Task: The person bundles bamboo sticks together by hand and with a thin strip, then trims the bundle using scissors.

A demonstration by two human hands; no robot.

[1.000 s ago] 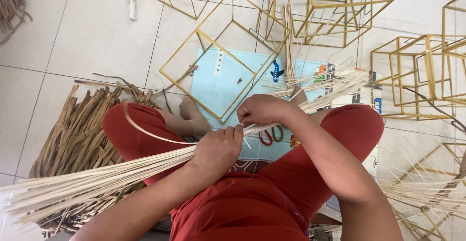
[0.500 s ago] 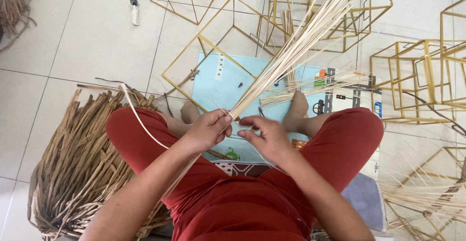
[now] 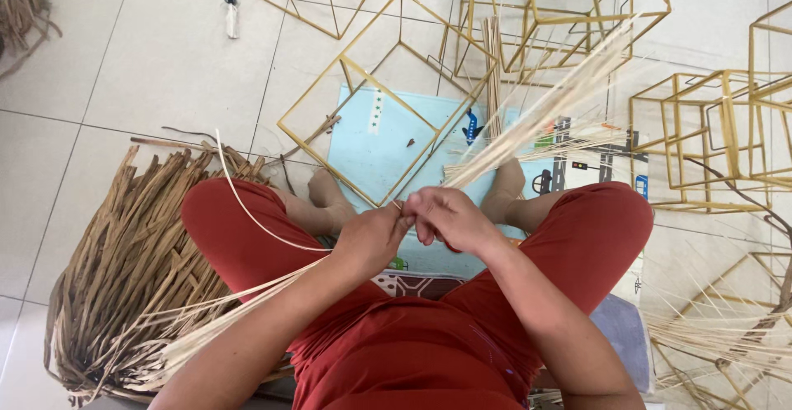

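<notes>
Above the lap, left hand (image 3: 373, 237) and right hand (image 3: 445, 217) pinch the pale reed bundle (image 3: 536, 121) slanting between them.

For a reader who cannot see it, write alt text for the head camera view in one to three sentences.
Seen from above, a seated person in red clothes pinches a bundle of pale thin strips between the left hand and right hand over their lap. A light blue mat and gold wire frames lie ahead on the tiled floor, with a heap of brown dried strips at their left.
</notes>
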